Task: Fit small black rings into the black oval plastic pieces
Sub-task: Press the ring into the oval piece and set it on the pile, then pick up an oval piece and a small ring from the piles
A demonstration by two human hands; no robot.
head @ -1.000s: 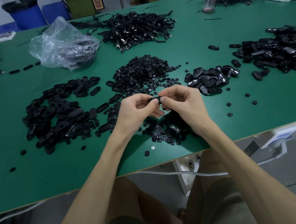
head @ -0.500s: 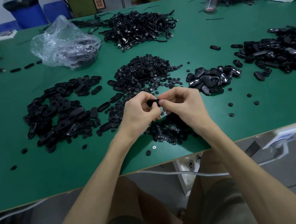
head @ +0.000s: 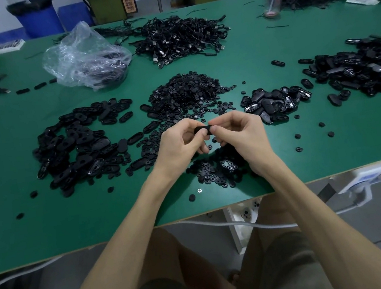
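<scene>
You hold one black oval piece (head: 200,129) above the green table (head: 24,233), lifted clear of the loose parts, between both hands. Your left hand (head: 179,143) pinches its nine o'clock end with the fingers curled round it. Your right hand (head: 240,134) pinches the three o'clock end between thumb and forefinger.

I judge that you grip it at both ends so the left hand can brace the piece while the right presses a ring in. The ring itself is hidden by your fingertips, so I cannot tell whether it is seated.

The oval's long axis runs across you, from nine to three o'clock, roughly level. Only a narrow dark strip shows, so which face points up is unclear.

The stock is laid out so each hand reaches its own parts:
- The big heap of small rings (head: 186,92) lies at twelve o'clock from your hands.
- A smaller scatter of rings (head: 216,170) lies at six o'clock, just beneath your wrists.
- The pile of unfitted ovals (head: 77,144) sits at nine o'clock.
- A glossier cluster (head: 275,102), probably finished pieces, sits at two o'clock.
</scene>
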